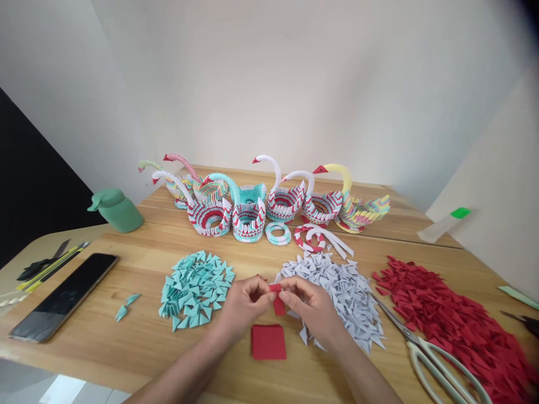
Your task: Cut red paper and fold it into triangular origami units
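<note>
One brown wooden surface (138, 247) bearing one red heap (450, 322), one pale grey heap (351, 294) and one teal heap (196, 289) of folded paper triangles.
Behind, seven curved paper swan necks (229, 184); nearer, the left hand (248, 297) and right hand (309, 306), both bare. One rectangular red paper stack (268, 342) lies between the forearms; just beyond it, between the teal and grey heaps, both hands' grip pinches one small red paper piece (279, 307).

Two slim, bare forearms (187, 359) are seen, and the left hand (249, 300) and right hand (310, 306) are likewise seen bare.
</note>
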`<action>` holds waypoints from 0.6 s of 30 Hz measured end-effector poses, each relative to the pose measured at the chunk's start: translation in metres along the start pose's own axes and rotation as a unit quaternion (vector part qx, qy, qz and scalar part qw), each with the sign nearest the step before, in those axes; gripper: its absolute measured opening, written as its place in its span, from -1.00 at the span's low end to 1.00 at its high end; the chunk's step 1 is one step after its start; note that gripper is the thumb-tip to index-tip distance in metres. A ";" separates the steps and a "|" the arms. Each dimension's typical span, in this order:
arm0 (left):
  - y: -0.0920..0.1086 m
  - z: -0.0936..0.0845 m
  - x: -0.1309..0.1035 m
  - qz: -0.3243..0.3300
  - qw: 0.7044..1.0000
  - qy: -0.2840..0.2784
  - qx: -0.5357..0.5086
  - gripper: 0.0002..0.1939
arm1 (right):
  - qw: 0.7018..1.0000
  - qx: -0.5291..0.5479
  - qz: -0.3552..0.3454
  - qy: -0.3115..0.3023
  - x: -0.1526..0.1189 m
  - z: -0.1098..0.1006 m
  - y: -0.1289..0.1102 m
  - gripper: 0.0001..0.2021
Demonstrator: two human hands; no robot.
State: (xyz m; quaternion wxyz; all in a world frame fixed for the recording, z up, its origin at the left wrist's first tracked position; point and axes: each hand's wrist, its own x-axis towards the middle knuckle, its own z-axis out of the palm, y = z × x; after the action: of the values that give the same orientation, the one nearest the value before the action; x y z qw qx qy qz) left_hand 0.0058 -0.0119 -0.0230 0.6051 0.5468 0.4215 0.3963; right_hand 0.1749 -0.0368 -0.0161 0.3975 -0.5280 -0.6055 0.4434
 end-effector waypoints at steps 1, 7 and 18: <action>-0.001 0.001 -0.001 0.004 1.000 -0.002 0.015 -0.75 | 1.000 -0.001 -0.002 0.005 0.000 0.000 0.000 -0.71; -0.004 0.004 -0.002 0.015 0.998 -0.010 0.064 -0.79 | 0.997 -0.058 -0.045 0.038 -0.002 0.001 -0.007 -0.77; -0.004 0.002 -0.002 0.016 0.999 -0.027 0.041 -0.76 | 0.994 -0.072 -0.060 0.048 -0.001 0.002 -0.006 -0.78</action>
State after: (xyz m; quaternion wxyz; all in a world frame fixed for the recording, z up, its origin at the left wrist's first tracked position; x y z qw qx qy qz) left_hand 0.0070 -0.0151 -0.0268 0.5865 0.5885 0.4125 0.3736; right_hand 0.1713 -0.0381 -0.0106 0.4128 -0.5386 -0.6468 0.3482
